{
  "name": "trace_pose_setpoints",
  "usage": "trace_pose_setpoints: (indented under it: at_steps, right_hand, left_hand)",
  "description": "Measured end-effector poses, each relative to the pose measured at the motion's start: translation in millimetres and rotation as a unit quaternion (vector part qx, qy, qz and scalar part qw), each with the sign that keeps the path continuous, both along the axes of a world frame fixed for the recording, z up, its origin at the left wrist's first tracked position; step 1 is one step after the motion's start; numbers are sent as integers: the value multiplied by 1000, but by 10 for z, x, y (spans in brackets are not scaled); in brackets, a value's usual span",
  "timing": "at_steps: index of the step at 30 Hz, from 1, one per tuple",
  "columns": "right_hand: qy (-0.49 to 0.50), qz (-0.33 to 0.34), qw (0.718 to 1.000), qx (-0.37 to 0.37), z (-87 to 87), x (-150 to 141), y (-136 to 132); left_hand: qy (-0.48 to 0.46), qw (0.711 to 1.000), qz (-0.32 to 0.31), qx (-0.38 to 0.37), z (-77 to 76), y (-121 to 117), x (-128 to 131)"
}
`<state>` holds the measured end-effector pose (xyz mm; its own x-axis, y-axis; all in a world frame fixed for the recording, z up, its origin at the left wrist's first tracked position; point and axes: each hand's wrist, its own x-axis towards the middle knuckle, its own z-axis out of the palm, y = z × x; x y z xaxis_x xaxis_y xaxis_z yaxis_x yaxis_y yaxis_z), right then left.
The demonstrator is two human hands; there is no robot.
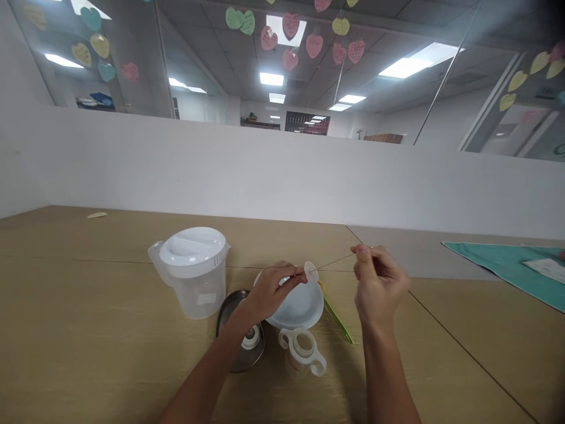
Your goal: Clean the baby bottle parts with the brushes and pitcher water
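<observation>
At the bowl's point(293, 307) one o'clock, your left hand point(274, 287) pinches the small disc point(312, 271); your right hand point(380, 284), fingers closed, grips the thin strand point(334, 262); tugging too hard could jerk the disc loose.

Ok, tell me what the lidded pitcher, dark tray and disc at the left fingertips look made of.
Pitcher: likely plastic, its body cloudy and see-through, its white lid glossy with reflections. Tray: probably metal, dark grey with a dull sheen. Disc: perhaps plastic or silicone, whitish, but too small to be sure.
</observation>
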<state>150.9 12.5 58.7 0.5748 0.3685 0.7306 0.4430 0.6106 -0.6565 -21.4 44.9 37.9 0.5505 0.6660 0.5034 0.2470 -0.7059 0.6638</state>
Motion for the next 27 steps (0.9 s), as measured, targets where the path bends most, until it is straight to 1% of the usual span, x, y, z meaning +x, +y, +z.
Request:
trace_pose_setpoints:
  at_steps: [4,6,9,11,13,15,17,19,23,25,27]
  right_hand:
    - [111,-26,990,84,88,229,-72]
    - [158,-80,974,138,128,413,-135]
    - [189,-123,962,156,140,713,-208]
    - [191,-110,967,126,107,854,-205]
    - [188,-78,976,73,54,913,-149]
    - [174,-29,984,-2,-3,901,-54]
    - [144,33,985,-87,-56,850,57]
    - [102,81,978,-162,-106,790,160]
    - [-13,119,957,-266,-205,695,296]
    - [-77,138,939,-305,-254,658,338]
    - [-141,160,913,-348,-301,624,379]
  left_hand:
    - [11,1000,-13,5,-22,-2,22]
    - [25,1000,1,10,-61,32,19]
    - [76,997,24,21,-156,117,17]
    - [130,990,42,38,-240,184,30]
    - [191,977,68,59,-335,253,51]
    - [245,962,96,78,-434,323,68]
    - [274,951,109,89,-531,391,77]
    - [269,955,102,73,-620,451,79]
    - [217,973,81,14,-767,519,94]
    - [197,978,71,-6,-822,520,100]
    - [166,984,51,-35,-856,506,94]
